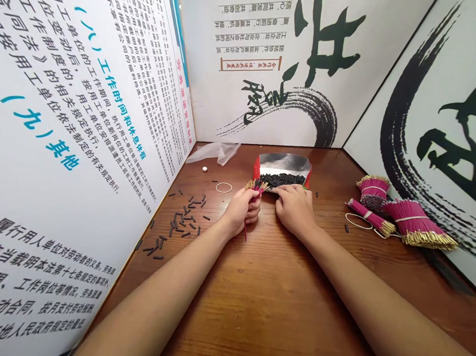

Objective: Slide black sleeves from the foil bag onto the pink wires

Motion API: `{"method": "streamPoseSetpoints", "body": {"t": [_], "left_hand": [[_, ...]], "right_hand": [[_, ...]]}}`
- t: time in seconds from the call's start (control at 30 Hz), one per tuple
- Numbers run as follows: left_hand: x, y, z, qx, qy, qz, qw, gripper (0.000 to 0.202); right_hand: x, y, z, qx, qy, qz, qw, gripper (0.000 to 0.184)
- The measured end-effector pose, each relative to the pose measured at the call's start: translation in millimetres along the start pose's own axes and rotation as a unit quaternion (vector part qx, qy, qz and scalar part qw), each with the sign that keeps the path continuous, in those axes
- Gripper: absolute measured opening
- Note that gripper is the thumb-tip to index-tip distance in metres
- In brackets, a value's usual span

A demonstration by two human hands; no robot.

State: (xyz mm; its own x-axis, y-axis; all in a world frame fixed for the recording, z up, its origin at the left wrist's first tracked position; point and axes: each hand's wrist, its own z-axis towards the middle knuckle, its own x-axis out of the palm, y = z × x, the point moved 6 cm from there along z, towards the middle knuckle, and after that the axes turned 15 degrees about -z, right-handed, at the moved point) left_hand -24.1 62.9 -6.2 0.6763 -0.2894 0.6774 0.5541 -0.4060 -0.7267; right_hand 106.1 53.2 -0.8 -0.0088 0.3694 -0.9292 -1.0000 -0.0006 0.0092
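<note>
My left hand (242,209) is closed around a small bundle of pink wires (256,186). Their gold-coloured metal tips fan out above the fist, and one pink end hangs below it. At the front edge of an open foil-lined red packet (284,161), my right hand (296,206) has its fingers bent and its fingertips together. Whatever is between those fingertips is too small to make out. Short black sleeves (286,179) fill the packet just beyond my right hand.
Loose black sleeves (180,222) lie scattered on the wooden table (246,306) at left. Pink wire bundles (418,223) sit at right. A white band (223,187), a small white ball (204,169) and a clear plastic bag (216,152) lie behind. Printed panels (257,91) enclose the table.
</note>
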Motion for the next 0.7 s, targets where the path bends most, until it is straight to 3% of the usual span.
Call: {"method": "streamPoseSetpoints", "body": {"t": [0.27,0.5,0.7], "left_hand": [[0.2,-0.2,-1.3,0.005,-0.006,0.004,1.0,0.018],[-2.1,0.7,0.2,0.01,-0.015,0.004,1.0,0.019],[-1.7,1.7,1.2,0.004,-0.001,0.006,1.0,0.021]], "right_hand": [[-13.2,-2.1,1.0,0.015,-0.091,0.089,0.992,0.036],[-8.2,-1.1,0.2,0.023,-0.041,0.065,0.997,0.032],[-2.4,7.0,-3.2,0.0,0.044,-0.053,0.998,0.046]]}}
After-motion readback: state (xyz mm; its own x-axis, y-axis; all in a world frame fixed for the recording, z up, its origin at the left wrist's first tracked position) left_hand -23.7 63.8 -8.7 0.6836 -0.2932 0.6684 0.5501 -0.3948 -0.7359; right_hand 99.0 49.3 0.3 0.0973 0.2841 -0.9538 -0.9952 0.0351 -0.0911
